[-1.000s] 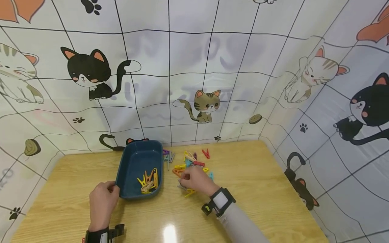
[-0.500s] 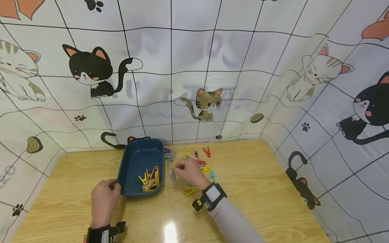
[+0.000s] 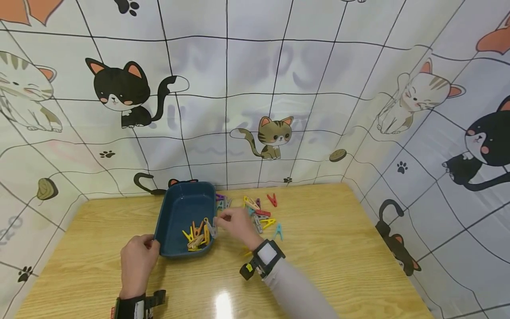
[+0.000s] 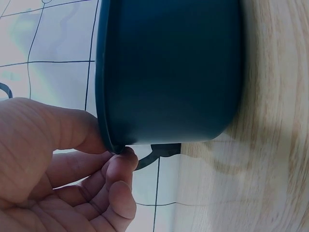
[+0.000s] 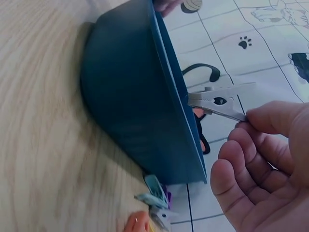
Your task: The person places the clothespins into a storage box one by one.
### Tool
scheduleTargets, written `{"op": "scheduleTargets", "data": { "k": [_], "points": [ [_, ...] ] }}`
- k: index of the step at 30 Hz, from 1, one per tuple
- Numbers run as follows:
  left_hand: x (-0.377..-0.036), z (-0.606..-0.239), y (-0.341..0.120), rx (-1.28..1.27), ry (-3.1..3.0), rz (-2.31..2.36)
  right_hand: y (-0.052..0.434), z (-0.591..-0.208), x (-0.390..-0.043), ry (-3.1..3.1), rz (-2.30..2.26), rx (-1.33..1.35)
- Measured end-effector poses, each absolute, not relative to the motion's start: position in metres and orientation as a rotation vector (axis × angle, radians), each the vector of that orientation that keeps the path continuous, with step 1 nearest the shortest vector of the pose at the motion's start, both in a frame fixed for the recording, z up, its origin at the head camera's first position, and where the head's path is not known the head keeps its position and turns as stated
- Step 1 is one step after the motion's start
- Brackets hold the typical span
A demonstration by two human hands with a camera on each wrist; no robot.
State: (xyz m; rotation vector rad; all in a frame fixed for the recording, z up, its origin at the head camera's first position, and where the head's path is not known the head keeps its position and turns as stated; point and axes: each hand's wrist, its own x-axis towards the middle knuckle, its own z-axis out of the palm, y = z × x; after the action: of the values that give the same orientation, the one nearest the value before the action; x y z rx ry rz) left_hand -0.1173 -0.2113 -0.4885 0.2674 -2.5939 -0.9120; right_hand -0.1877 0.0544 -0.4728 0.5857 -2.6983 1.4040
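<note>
My left hand point(image 3: 138, 261) pinches the near left rim of a dark blue plastic basin point(image 3: 183, 197). In the left wrist view, thumb and fingers close on the rim from both sides. A grey clothespin point(image 5: 219, 101) is pinched by one leg between thumb and forefinger of my right hand point(image 3: 238, 227). Its jaw end reaches over the basin's right rim. Inside the basin, at the near right end, lie several yellow, orange and wood-coloured clothespins point(image 3: 195, 237).
Right of the basin lies a loose pile of coloured clothespins point(image 3: 260, 213), with a red clothespin point(image 3: 272, 200) and a light blue clothespin point(image 3: 278, 231) at its edge. Purple and grey clothespins point(image 3: 222, 201) lie beside the basin's far right side. A cat-patterned curtain point(image 3: 247, 97) hangs behind the wooden table point(image 3: 326, 248).
My right hand has moved left from the pile to the basin's right rim, bringing the grey clothespin along. The left hand has stayed on the rim.
</note>
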Motion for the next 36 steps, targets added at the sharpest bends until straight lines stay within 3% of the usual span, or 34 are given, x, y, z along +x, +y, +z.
{"op": "scheduleTargets", "data": {
  "k": [20,36],
  "points": [
    [-0.117,-0.487,-0.212,0.274,-2.594,-0.922,0.029,-0.479,-0.179,-2.773,1.371,0.643],
    [-0.117,-0.488,-0.211,0.253,-2.584,-0.917,0.052,-0.481,-0.182,-2.767,1.461,0.618]
  ]
}}
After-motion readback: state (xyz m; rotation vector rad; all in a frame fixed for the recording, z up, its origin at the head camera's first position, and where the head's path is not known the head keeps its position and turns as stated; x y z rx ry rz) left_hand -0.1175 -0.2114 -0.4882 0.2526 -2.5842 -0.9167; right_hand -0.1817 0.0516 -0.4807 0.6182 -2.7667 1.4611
